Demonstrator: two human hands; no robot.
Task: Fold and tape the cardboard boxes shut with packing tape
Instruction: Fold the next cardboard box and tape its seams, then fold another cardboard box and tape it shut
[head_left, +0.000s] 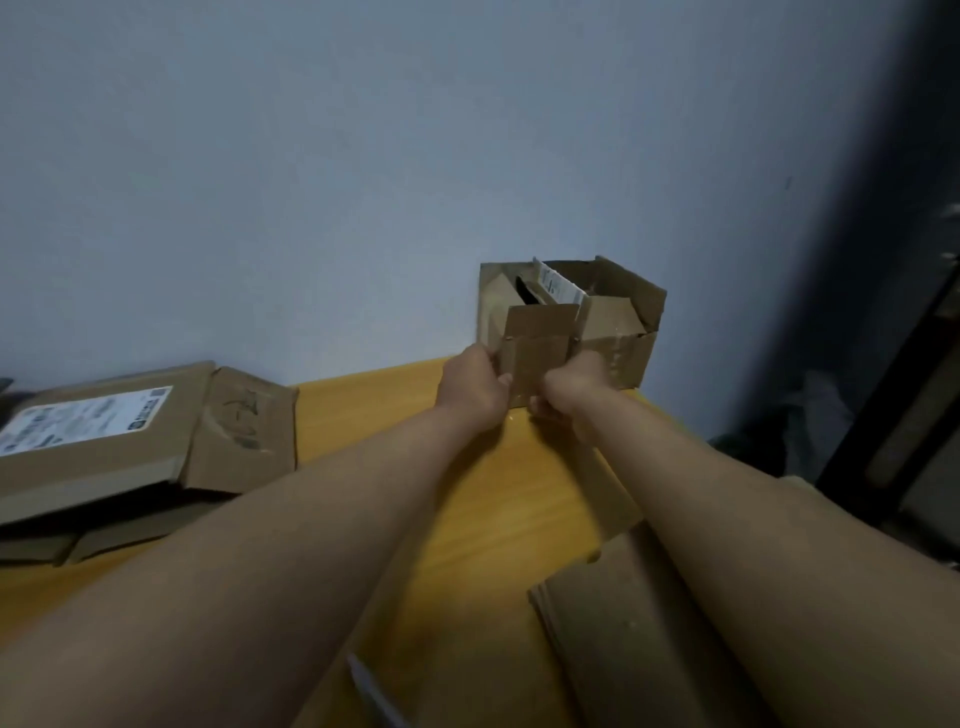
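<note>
Brown cardboard fills most of this scene, set on a yellow wooden worktop (452, 499) that meets a pale blue-grey wall (363, 156). The small box (537, 353) stands upright at the far edge of the worktop, its top flaps raised and not yet folded down. The left hand (475, 387) grips the small box on its left side, fingers (503, 378) curled round the near left edge. The right hand (574, 387) holds the small box on its right side, its fingers wrapped toward the cardboard, though most of them are hidden behind the knuckles. Both forearms reach out from the near edge of the worktop toward the small box.

Just behind and to the right of the small box, touching it or nearly so, sits a larger open box (621, 317) against the wall, its flaps ragged and standing up, with a white printed label (558, 283) showing at its top. Well to the left of the small box lies a stack of flattened cartons (140, 457), the top one bearing a white shipping label (78, 421). Nearer the person than the small box, to the right, flat cardboard sheets (634, 629) lie partly under the right forearm. A thin grey object (371, 691), too blurred to tell, rests at the near edge of the worktop.
</note>
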